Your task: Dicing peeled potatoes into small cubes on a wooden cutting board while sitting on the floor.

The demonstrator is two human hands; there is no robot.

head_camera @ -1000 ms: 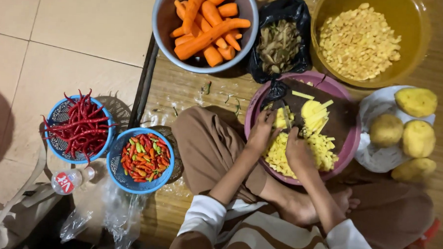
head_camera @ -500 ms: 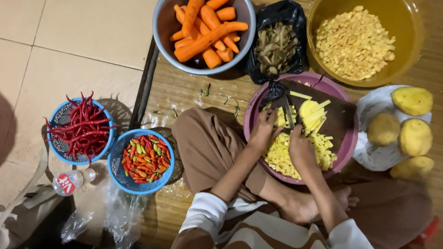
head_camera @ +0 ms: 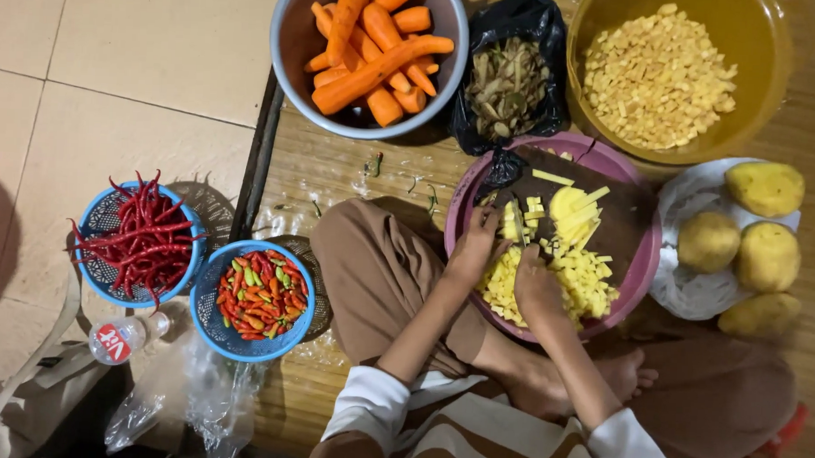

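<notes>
A round pink tray rests on my lap with a dark cutting board in it. On the board lie pale yellow potato strips and a heap of diced potato. My left hand pinches a small bundle of potato strips at the board's left side. Close beside it, my right hand is curled over the diced heap, seemingly around a knife that is almost wholly hidden.
A grey bowl of carrots, a black bag of peelings and a yellow bowl of diced potato stand at the top. Peeled potatoes lie on white plastic at right. Two blue baskets hold red chillies and mixed small chillies. A plastic bottle lies at left.
Both hands stay on the board, working in small movements at the bundle of strips. The other things have not moved.
</notes>
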